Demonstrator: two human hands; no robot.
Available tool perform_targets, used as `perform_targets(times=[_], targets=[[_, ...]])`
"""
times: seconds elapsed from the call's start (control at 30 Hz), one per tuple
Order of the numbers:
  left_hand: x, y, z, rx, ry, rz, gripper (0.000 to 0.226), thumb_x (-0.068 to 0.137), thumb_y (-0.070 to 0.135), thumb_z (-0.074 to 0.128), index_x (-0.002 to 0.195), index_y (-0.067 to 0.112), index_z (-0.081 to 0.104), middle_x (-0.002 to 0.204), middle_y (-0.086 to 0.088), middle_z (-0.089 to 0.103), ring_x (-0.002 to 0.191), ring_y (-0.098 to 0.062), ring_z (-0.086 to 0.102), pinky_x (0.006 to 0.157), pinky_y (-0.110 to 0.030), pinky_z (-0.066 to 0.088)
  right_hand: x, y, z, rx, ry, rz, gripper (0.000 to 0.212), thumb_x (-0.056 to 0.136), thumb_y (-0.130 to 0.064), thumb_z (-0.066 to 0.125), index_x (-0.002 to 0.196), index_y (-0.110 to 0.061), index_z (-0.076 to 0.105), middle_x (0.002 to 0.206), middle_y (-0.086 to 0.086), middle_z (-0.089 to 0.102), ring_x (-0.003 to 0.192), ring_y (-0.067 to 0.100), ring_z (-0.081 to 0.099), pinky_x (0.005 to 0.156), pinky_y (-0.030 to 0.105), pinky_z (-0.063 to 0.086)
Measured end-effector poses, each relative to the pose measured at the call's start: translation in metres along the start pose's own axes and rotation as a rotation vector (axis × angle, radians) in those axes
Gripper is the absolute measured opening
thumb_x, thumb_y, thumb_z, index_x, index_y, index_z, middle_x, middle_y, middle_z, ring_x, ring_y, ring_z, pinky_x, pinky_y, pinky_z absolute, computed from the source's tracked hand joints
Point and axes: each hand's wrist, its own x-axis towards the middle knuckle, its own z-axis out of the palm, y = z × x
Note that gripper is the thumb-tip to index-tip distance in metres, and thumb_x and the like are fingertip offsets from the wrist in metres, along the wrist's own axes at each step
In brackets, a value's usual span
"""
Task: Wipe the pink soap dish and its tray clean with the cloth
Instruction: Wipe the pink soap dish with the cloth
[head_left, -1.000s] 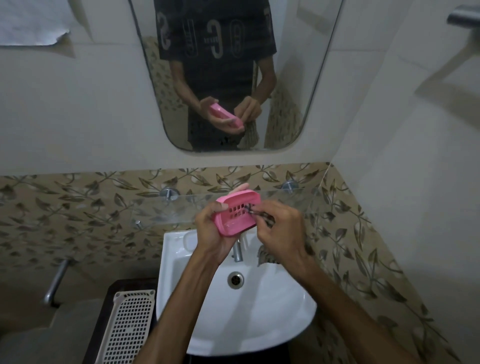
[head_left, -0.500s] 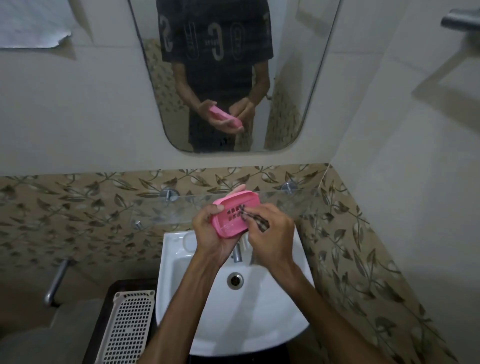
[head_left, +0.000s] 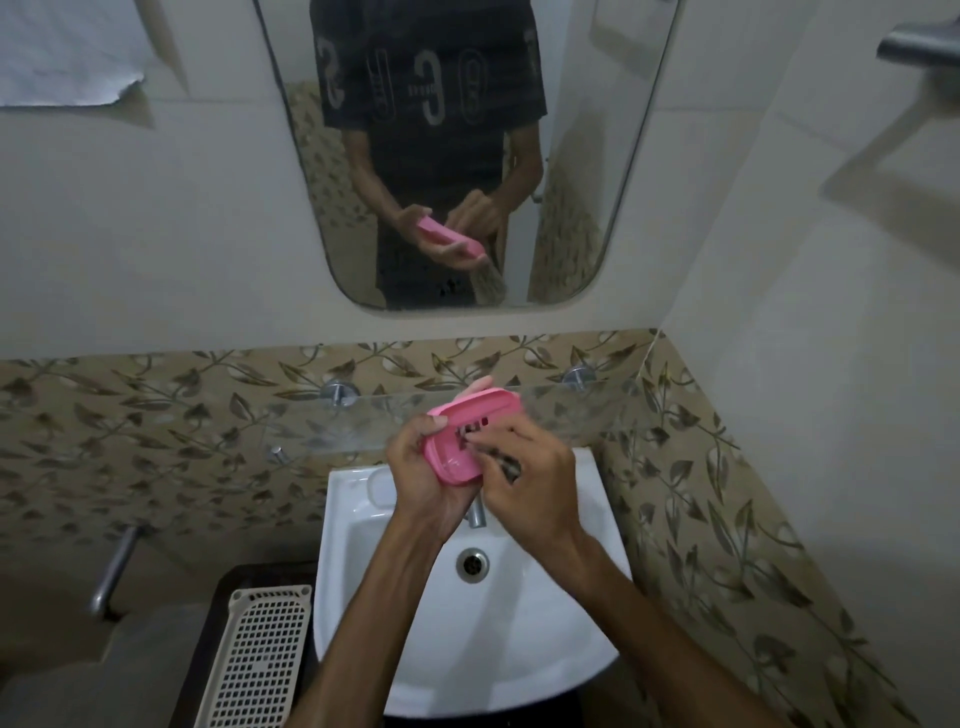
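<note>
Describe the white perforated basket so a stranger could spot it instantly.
Start at the white sink below the mirror. Just left of its bowl, on a dark stand, lies the basket. It is the only thing there with a grid of small square holes.

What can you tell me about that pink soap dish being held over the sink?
The pink soap dish looks like smooth plastic, oblong with rounded corners and a raised rim. Dark slots cut through its floor. It is tilted, its inside facing the camera, held above the white sink. The left hand grips it from below; the right hand presses a dark patterned cloth into it.
</note>
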Motion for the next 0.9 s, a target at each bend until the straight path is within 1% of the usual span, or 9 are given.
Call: perform_targets(times=[0.03,0.13,0.27,0.37,0.5,0.6,0.63,0.73,0.9], targets=[[0.0,0.001,0.0,0.013,-0.003,-0.008,0.074,0.079,0.025,0.044,0.147,-0.004,0.051,0.13,-0.03,0.06,0.109,-0.032,0.061,0.09,-0.039,0.055,0.001,0.002,-0.001,-0.01,-0.016,-0.037,0.023,0.084,0.0,0.078,0.103,-0.013,0.08,0.103,0.002,0.077,0.089,0.013,0.071,0.078,0.027,0.062],[0.002,0.001,0.001,0.048,0.004,-0.021,0.072,0.081,0.028,0.045,0.146,-0.002,0.054,0.132,-0.03,0.058,0.112,-0.035,0.058,0.093,-0.046,0.052,0.009,0.011,-0.009,-0.014,0.03,0.052,0.025,0.084,0.003,0.077,0.104,-0.011,0.081,0.106,0.004,0.077,0.092,0.016,0.072,0.079,0.035,0.063],[0.003,0.004,-0.002,0.083,0.028,-0.045,0.075,0.078,0.028,0.049,0.145,-0.003,0.053,0.131,-0.032,0.055,0.11,-0.036,0.058,0.094,-0.043,0.048,0.001,0.005,-0.007,-0.049,-0.129,-0.212,0.024,0.083,0.002,0.074,0.103,-0.011,0.08,0.106,0.004,0.078,0.091,0.017,0.073,0.079,0.033,0.063],[0.004,0.004,-0.002,0.067,0.014,-0.048,0.073,0.079,0.029,0.051,0.145,-0.002,0.055,0.129,-0.03,0.06,0.109,-0.032,0.063,0.092,-0.043,0.055,0.012,0.012,-0.009,-0.046,-0.025,-0.084,0.026,0.083,0.004,0.075,0.104,-0.01,0.08,0.107,0.004,0.078,0.092,0.018,0.073,0.08,0.036,0.063],[0.005,0.007,-0.005,0.095,0.027,-0.051,0.073,0.08,0.028,0.05,0.145,-0.003,0.054,0.134,-0.031,0.057,0.116,-0.036,0.059,0.099,-0.046,0.049,0.011,0.008,-0.004,-0.056,-0.13,-0.181,0.026,0.084,0.003,0.074,0.104,-0.011,0.08,0.109,0.003,0.078,0.092,0.019,0.073,0.079,0.037,0.063],[0.006,0.007,-0.005,0.102,0.015,-0.046,0.072,0.079,0.03,0.053,0.144,0.0,0.056,0.13,-0.029,0.061,0.11,-0.033,0.063,0.093,-0.048,0.056,0.02,0.021,-0.01,-0.064,-0.047,-0.042,0.022,0.086,0.002,0.075,0.103,-0.011,0.081,0.107,0.003,0.078,0.093,0.017,0.072,0.081,0.038,0.063],[0.006,0.008,-0.005,0.104,0.023,-0.044,0.073,0.078,0.03,0.054,0.144,0.0,0.056,0.132,-0.032,0.06,0.112,-0.035,0.062,0.092,-0.049,0.056,0.017,0.021,-0.009,-0.069,-0.05,-0.02,0.023,0.085,0.002,0.075,0.103,-0.012,0.08,0.107,0.002,0.077,0.094,0.015,0.072,0.081,0.037,0.063],[0.005,0.011,-0.004,0.118,0.047,-0.058,0.075,0.077,0.029,0.053,0.146,-0.002,0.053,0.149,-0.044,0.042,0.124,-0.041,0.048,0.098,-0.048,0.048,0.004,0.013,-0.004,-0.043,-0.16,-0.153,0.029,0.083,0.003,0.073,0.104,-0.015,0.08,0.109,-0.001,0.078,0.097,0.013,0.072,0.083,0.033,0.062],[0.009,0.011,-0.005,0.128,0.037,-0.055,0.071,0.08,0.028,0.05,0.145,-0.001,0.055,0.146,-0.038,0.049,0.121,-0.04,0.053,0.1,-0.05,0.049,0.012,0.017,-0.001,0.001,0.007,0.039,0.028,0.083,0.002,0.076,0.102,-0.017,0.081,0.105,-0.003,0.079,0.095,0.007,0.072,0.084,0.029,0.062]])
